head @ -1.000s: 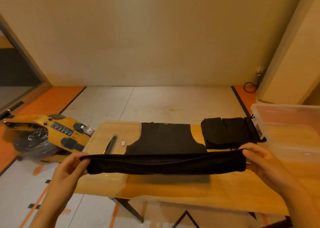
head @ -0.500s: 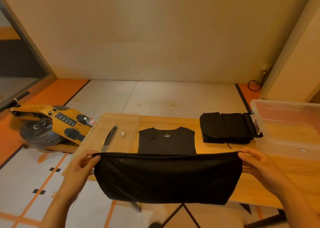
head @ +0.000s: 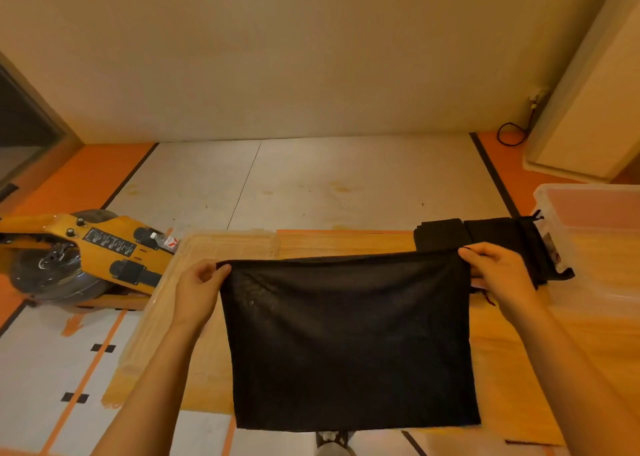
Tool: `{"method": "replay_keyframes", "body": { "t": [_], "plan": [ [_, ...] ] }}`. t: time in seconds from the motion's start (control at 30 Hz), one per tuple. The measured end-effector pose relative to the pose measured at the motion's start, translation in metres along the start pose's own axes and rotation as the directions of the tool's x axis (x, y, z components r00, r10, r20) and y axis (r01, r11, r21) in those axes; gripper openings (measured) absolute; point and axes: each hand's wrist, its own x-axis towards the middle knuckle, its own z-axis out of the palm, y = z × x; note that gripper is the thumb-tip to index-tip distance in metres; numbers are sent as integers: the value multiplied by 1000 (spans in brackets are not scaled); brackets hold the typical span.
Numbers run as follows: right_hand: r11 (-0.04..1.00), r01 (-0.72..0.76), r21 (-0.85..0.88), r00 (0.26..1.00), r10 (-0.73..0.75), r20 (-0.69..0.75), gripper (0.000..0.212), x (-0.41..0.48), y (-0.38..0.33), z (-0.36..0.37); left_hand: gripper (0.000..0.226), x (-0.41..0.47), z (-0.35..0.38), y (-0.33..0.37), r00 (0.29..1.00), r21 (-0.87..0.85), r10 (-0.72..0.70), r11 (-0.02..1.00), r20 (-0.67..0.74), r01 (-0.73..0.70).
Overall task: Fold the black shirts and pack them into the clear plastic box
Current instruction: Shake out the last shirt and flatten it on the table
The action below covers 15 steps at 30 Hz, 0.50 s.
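Black shirt [head: 349,344] hides tabletop [head: 346,244], left hand [head: 199,287], right hand [head: 498,275] pinching corners, box [head: 602,282] cropped

The black shirt [head: 349,344] you're holding up hangs flat, its hem past the table's [head: 346,242] near edge. The folded black shirts [head: 441,237] lie along the far edge, just beside the open clear plastic box [head: 585,188] at the right end.

A plain beige wall [head: 311,57] rises behind a grey panelled floor [head: 346,185] edged with orange strips [head: 86,178]. A yellow saw [head: 104,247] sits on the floor off the left edge of the wooden bench [head: 346,242]. The light is warm.
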Motion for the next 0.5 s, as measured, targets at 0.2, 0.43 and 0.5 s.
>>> {"method": "replay_keyframes", "body": {
  "t": [0.2, 0.43, 0.5],
  "plan": [
    [918, -110, -382, 988, 58, -146, 38, 83, 31, 70, 32, 97, 54, -55, 973, 318, -208, 933, 98, 168],
    [593, 218, -775, 955, -294, 43, 42, 5, 73, 107, 59, 6, 87, -83, 972, 482, 58, 861, 228, -164],
    [488, 326, -810, 938, -273, 213, 44, -37, 98, 111, 62, -42, 91, -96, 947, 510, 76, 828, 311, -234]
  ]
}}
